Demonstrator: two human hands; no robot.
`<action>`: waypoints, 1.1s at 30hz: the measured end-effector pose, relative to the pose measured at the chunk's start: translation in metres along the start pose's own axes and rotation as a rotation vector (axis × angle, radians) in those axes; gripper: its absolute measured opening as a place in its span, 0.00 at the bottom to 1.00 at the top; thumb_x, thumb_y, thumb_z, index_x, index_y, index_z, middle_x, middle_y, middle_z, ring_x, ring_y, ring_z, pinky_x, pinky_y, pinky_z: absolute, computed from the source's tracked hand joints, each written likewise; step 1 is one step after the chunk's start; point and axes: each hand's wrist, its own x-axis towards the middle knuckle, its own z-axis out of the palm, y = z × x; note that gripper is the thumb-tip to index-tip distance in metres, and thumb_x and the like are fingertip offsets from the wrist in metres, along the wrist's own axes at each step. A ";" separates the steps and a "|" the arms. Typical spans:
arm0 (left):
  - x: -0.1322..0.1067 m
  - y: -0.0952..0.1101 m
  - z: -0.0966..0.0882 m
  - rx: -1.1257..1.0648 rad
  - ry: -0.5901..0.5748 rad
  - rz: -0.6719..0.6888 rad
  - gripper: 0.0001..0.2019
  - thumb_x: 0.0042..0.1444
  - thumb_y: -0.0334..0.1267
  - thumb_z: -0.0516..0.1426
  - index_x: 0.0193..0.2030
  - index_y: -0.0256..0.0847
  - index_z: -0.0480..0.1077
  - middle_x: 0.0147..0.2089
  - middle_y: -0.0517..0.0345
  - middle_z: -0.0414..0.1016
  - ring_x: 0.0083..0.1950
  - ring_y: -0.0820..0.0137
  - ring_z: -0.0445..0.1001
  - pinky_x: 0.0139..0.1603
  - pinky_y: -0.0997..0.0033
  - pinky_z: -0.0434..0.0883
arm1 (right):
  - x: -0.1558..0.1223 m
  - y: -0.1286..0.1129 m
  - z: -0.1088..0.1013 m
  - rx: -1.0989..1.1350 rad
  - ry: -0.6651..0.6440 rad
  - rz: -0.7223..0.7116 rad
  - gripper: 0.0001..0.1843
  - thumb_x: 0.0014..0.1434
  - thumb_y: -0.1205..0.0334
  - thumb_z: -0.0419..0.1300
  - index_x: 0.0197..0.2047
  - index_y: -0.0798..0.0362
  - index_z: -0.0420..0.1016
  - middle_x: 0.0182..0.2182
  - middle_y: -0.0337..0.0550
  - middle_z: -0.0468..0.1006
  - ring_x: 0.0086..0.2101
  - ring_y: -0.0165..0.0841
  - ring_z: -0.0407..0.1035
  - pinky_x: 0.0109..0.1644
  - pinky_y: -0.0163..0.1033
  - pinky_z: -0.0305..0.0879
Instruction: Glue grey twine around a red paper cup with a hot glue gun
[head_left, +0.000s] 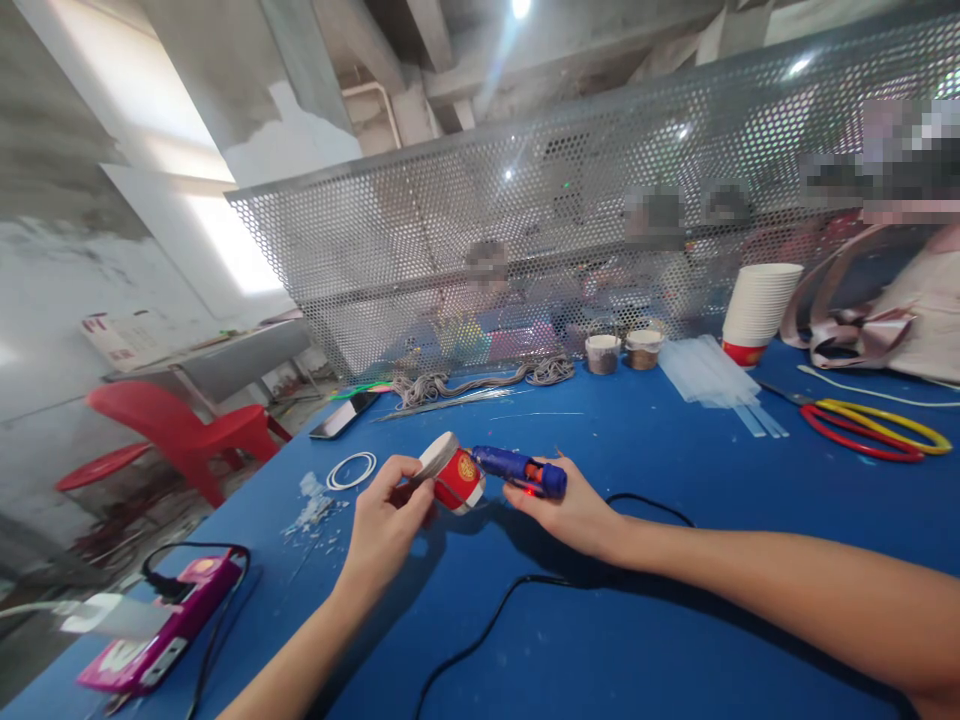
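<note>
My left hand [386,515] is closed round a small red paper cup [455,477] with a white rim, held on its side above the blue table [675,590]. My right hand [570,510] grips a blue glue gun [520,470]. Its nozzle points left and touches the cup's side. The gun's black cord [525,590] trails over the table toward me.
A stack of white paper cups [757,310], two small filled cups [622,352], clear glue sticks [712,380], red and yellow rings [870,430], grey cord [480,382], a phone [345,415], a white ring [351,470] and a pink device [161,630] lie around. People sit behind the perforated metal screen [525,220].
</note>
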 end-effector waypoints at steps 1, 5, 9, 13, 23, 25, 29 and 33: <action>0.000 0.001 0.000 -0.005 0.001 -0.010 0.05 0.48 0.39 0.56 0.27 0.41 0.65 0.17 0.67 0.68 0.19 0.74 0.67 0.22 0.75 0.65 | 0.000 0.000 -0.001 0.013 0.008 -0.005 0.12 0.52 0.60 0.57 0.21 0.53 0.61 0.18 0.32 0.59 0.21 0.25 0.52 0.24 0.32 0.52; -0.001 0.005 0.004 0.004 0.000 -0.060 0.07 0.47 0.41 0.57 0.27 0.40 0.65 0.16 0.66 0.69 0.19 0.74 0.67 0.22 0.75 0.65 | -0.001 0.000 -0.002 0.004 0.088 -0.128 0.09 0.55 0.61 0.57 0.26 0.53 0.63 0.21 0.33 0.63 0.23 0.26 0.56 0.27 0.33 0.57; -0.007 0.009 0.013 0.005 -0.035 -0.128 0.09 0.48 0.44 0.57 0.28 0.40 0.65 0.16 0.65 0.70 0.18 0.74 0.66 0.22 0.76 0.64 | -0.002 0.002 0.005 -0.037 0.101 -0.259 0.07 0.55 0.61 0.60 0.34 0.53 0.65 0.28 0.39 0.70 0.27 0.29 0.65 0.33 0.34 0.63; -0.014 0.012 0.019 0.008 -0.087 -0.132 0.11 0.49 0.46 0.57 0.28 0.40 0.66 0.15 0.66 0.69 0.18 0.75 0.66 0.22 0.76 0.64 | -0.002 -0.001 0.013 -0.102 0.072 -0.338 0.07 0.56 0.60 0.59 0.36 0.52 0.66 0.31 0.42 0.72 0.30 0.32 0.66 0.35 0.36 0.64; -0.018 0.016 0.022 0.011 -0.146 -0.149 0.10 0.50 0.45 0.57 0.28 0.40 0.66 0.15 0.67 0.68 0.17 0.75 0.65 0.22 0.76 0.64 | 0.001 0.004 0.011 -0.298 0.126 -0.296 0.04 0.56 0.61 0.57 0.33 0.51 0.65 0.27 0.40 0.72 0.28 0.33 0.64 0.35 0.38 0.59; -0.018 0.016 0.022 0.022 -0.145 -0.151 0.10 0.49 0.44 0.56 0.28 0.39 0.66 0.14 0.67 0.67 0.17 0.75 0.65 0.22 0.76 0.63 | 0.002 0.005 0.011 -0.283 0.130 -0.287 0.04 0.55 0.61 0.57 0.33 0.51 0.65 0.27 0.39 0.72 0.28 0.33 0.64 0.35 0.38 0.60; -0.018 0.018 0.022 0.030 -0.153 -0.154 0.09 0.49 0.43 0.56 0.29 0.39 0.67 0.14 0.68 0.66 0.17 0.75 0.64 0.21 0.76 0.63 | 0.004 0.004 0.010 -0.265 0.127 -0.289 0.05 0.55 0.61 0.58 0.33 0.52 0.66 0.27 0.40 0.73 0.28 0.33 0.65 0.36 0.39 0.60; -0.018 0.017 0.023 0.031 -0.169 -0.163 0.09 0.48 0.43 0.57 0.29 0.39 0.67 0.14 0.69 0.65 0.17 0.75 0.63 0.21 0.76 0.63 | 0.004 0.003 0.009 -0.286 0.139 -0.289 0.05 0.54 0.61 0.58 0.33 0.51 0.66 0.28 0.39 0.74 0.28 0.32 0.66 0.36 0.38 0.59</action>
